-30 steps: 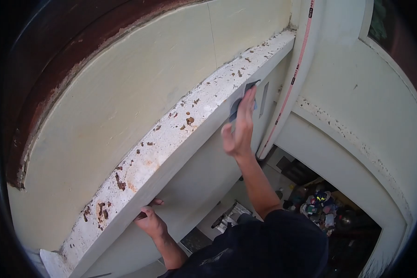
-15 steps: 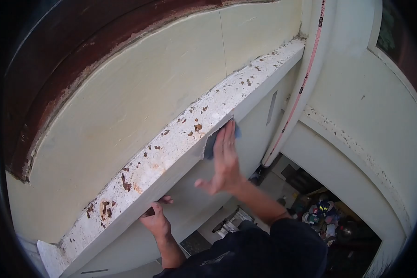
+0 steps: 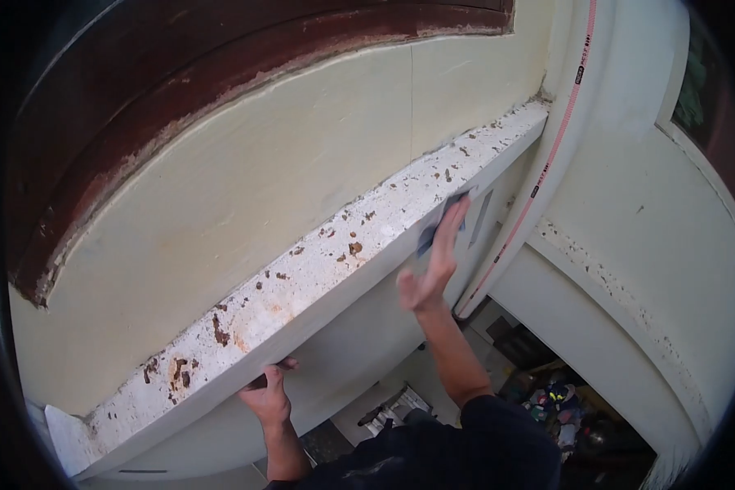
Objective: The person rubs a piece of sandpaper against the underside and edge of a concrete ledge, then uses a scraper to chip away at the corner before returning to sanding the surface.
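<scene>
A long white ledge (image 3: 318, 265) runs diagonally along the cream wall, its top pitted with brown flaking patches. My right hand (image 3: 438, 265) lies with fingers extended against the ledge's front face, toward its far right end. Under those fingers is a dark blue-grey sheet (image 3: 427, 238), which looks like sandpaper, pressed to the face. Lower on the left, my left hand (image 3: 268, 396) is curled at the ledge's bottom edge, thumb up. Its fingers are partly hidden beneath the edge, with a dark patch showing beside the thumb.
A dark red window frame (image 3: 180, 122) curves above the wall. At right, a white pipe (image 3: 539, 192) with printed pink marking runs down past the ledge's end. Far below are a dark opening with cluttered items (image 3: 567, 412) and a white object (image 3: 396, 408) on the floor.
My right hand has slid with the sheet along the ledge face, up and to the right. The left hand stays at the bottom edge. The view has shifted slightly.
</scene>
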Motion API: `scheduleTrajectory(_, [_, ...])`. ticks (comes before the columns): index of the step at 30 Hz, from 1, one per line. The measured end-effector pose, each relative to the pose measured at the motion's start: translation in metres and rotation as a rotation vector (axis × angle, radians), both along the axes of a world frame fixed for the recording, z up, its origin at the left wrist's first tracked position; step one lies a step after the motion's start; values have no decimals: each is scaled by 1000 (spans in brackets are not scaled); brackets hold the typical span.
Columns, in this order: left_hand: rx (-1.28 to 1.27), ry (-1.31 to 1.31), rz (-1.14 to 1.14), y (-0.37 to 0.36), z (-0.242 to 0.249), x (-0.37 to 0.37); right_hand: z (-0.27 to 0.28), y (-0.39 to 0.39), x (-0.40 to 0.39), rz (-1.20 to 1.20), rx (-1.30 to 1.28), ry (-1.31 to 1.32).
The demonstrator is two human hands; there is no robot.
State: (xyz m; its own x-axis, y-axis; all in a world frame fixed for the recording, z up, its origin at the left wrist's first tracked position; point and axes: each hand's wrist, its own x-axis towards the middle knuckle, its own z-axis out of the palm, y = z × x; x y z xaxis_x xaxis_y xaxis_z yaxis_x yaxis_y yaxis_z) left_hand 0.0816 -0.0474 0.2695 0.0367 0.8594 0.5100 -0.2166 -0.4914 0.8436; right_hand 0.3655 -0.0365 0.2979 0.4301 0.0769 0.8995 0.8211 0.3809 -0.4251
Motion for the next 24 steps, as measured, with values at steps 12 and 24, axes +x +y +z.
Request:
scheduleTrajectory(12, [5,27,55,0,6,3,23,22,28,-413,243,233])
scheduleTrajectory(24, [-50,95,15,3,-5,-7,43,25,42,-233,76,383])
